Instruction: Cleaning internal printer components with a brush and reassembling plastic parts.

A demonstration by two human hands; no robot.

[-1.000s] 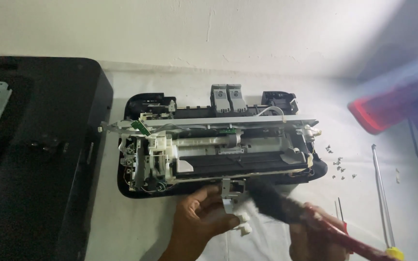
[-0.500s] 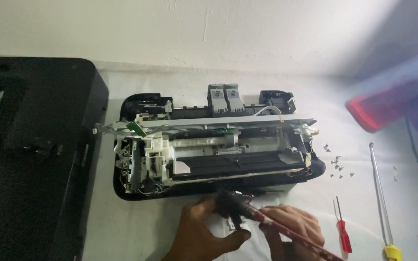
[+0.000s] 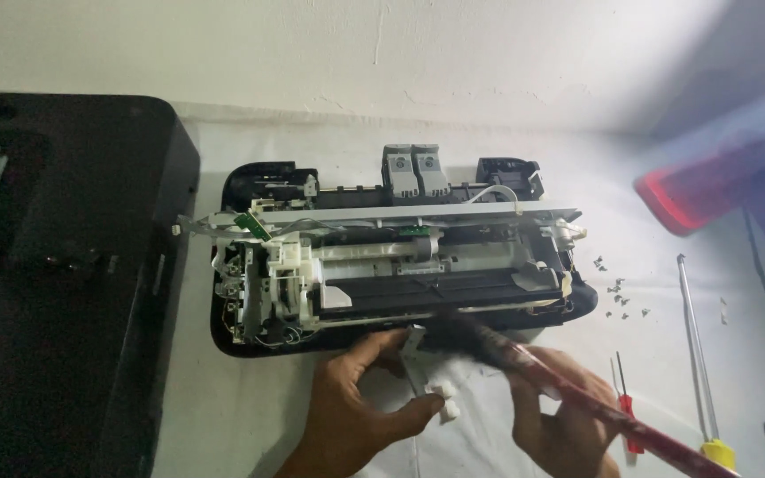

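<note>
An opened printer chassis (image 3: 400, 265) lies on the white table with its grey and white inner parts bare. My left hand (image 3: 356, 412) pinches a small white flat part (image 3: 422, 372) at the chassis front edge, between thumb and forefinger. My right hand (image 3: 568, 412) grips a red-handled brush (image 3: 577, 398), whose dark bristles (image 3: 462, 332) touch the front rim of the chassis just right of the white part.
A large black cover (image 3: 64, 265) fills the left side. Several loose screws (image 3: 617, 296) lie right of the chassis. A long yellow-handled screwdriver (image 3: 697, 354) and a small red one (image 3: 626, 407) rest at the right. A blurred red object (image 3: 710, 186) sits at upper right.
The brush has swung up from near my hands to the chassis front rim. My left hand has shifted its fingers on the white part. The view has moved slightly nearer.
</note>
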